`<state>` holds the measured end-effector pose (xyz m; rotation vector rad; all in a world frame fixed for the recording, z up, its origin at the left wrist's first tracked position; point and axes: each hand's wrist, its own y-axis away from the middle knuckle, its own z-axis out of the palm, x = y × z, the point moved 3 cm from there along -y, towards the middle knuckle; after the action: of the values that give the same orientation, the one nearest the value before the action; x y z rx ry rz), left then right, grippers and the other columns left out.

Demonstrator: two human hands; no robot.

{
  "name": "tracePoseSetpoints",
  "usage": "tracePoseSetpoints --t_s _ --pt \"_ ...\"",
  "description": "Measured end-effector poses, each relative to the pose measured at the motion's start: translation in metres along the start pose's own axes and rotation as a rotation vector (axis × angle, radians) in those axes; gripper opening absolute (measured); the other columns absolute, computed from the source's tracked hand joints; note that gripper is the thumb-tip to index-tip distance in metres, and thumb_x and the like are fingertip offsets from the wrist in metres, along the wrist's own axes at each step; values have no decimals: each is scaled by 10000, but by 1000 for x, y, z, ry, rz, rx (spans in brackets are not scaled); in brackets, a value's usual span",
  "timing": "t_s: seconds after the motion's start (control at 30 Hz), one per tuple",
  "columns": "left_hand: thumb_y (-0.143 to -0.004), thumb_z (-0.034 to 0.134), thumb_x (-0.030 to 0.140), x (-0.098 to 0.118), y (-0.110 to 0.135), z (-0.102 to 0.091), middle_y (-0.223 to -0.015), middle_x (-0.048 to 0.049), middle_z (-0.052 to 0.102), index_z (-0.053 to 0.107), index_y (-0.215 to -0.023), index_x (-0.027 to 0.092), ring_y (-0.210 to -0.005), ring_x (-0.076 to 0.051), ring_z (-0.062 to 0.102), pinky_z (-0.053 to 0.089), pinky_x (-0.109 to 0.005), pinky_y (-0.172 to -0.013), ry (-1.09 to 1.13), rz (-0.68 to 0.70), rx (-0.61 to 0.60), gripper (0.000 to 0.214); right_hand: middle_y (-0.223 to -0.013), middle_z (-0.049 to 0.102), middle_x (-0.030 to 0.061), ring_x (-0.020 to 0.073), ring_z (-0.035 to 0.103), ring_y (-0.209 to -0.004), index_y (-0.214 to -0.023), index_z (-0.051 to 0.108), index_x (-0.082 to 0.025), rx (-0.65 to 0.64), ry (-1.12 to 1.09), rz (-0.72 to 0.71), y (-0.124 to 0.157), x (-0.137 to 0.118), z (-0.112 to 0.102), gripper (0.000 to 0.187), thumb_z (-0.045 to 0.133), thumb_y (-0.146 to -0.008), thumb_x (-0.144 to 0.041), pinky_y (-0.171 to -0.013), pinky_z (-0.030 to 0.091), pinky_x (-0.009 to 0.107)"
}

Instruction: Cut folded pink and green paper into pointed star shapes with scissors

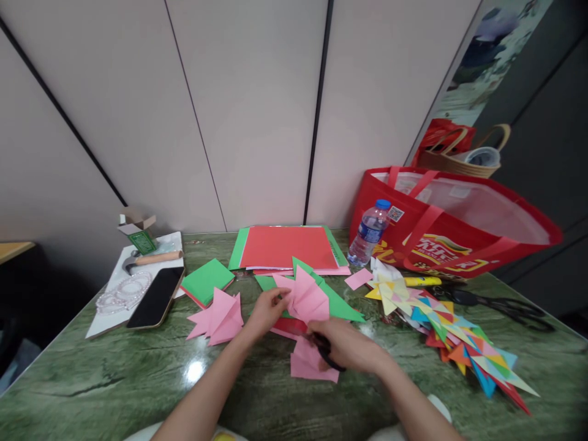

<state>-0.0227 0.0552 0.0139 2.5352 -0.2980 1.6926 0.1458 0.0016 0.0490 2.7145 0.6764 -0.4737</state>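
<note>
My left hand (pixel 270 308) has its fingers closed on the edge of a pink folded paper piece (pixel 311 295), whose points fan out. In my right hand (pixel 345 343) is a pair of scissors (pixel 324 346) with black handles; its blades are mostly hidden and blurred. Below that hand lies another piece of pink paper (pixel 307 362), partly covered. Green folded paper (pixel 339 302) spreads behind the pink piece, and some red paper (pixel 294 324) shows under it. To the left of my left hand rests a second pink folded piece (pixel 224 318), beside a stack of green squares (pixel 209 280).
Red and green paper sheets (pixel 287 245) lie against the wall. On the right stand a water bottle (pixel 370 233) and a red bag (pixel 413 226), with colourful folded paper (pixel 452 324) and black scissors (pixel 500 305) in front. A phone (pixel 157 297) and hammer (pixel 154 260) lie left.
</note>
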Motion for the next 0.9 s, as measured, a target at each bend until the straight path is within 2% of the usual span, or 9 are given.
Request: tracePoseSetpoints --t_s 0.03,0.1,0.2,0.3,0.37,0.5,0.6,0.73,0.9 --pt "-759 533 259 0 0 1 -774 -61 655 658 -997 100 -572 -131 529 433 -256 -563 33 -13 -2 312 -763 699 -37 168 641 -736 -835 629 -252 65 -12 74 1 8 -7 274 715 -586 -177 -551 349 180" --pt "-745 557 264 1 1 2 -804 -66 665 660 -986 104 -597 -134 542 439 -254 -573 99 -31 -8 307 -796 690 -1 187 639 -767 -924 603 -243 193 7 228 2 25 -20 241 633 -691 -187 -576 359 199" --pt "-709 617 285 4 4 5 -866 -79 677 678 -948 119 -720 -169 577 455 -273 -647 193 -51 -15 297 -806 671 142 288 640 -751 -1076 536 -149 392 77 553 8 53 -32 279 480 -804 -163 -550 347 273" --pt "-694 649 309 5 6 7 -893 -93 677 684 -933 122 -797 -194 584 459 -296 -699 279 -82 -27 306 -888 649 203 333 627 -800 -1098 506 -119 519 101 697 11 68 -33 289 462 -817 -165 -539 333 292" --pt "-685 667 325 6 6 7 -900 -100 673 683 -931 118 -801 -194 584 459 -303 -710 332 -108 -40 322 -916 658 154 303 629 -809 -1094 502 -162 550 72 670 7 68 -29 284 495 -812 -186 -538 323 276" --pt "-656 702 376 6 7 9 -932 -108 665 677 -940 119 -789 -185 595 465 -321 -737 439 -152 -69 384 -768 685 48 238 635 -716 -993 557 -220 527 -33 539 -8 57 -11 233 583 -762 -204 -511 289 243" --pt "-662 693 416 8 8 10 -960 -121 656 669 -964 116 -793 -185 611 468 -334 -759 513 -172 -91 426 -722 678 36 230 623 -691 -928 590 -223 544 -106 486 -15 53 -1 217 572 -734 -127 -506 270 238" --pt "-667 687 426 14 10 9 -886 -117 669 666 -1001 111 -766 -191 624 473 -317 -714 557 -176 -140 460 -695 662 27 228 611 -680 -914 595 -215 624 -232 438 -15 56 -1 257 573 -693 -86 -524 299 239" --pt "-655 717 341 26 15 9 -714 -44 682 708 -972 146 -608 -143 583 462 -284 -649 487 -136 -183 372 -791 675 28 214 634 -747 -912 548 -205 715 -502 244 -14 51 -6 182 580 -734 -223 -619 445 267"
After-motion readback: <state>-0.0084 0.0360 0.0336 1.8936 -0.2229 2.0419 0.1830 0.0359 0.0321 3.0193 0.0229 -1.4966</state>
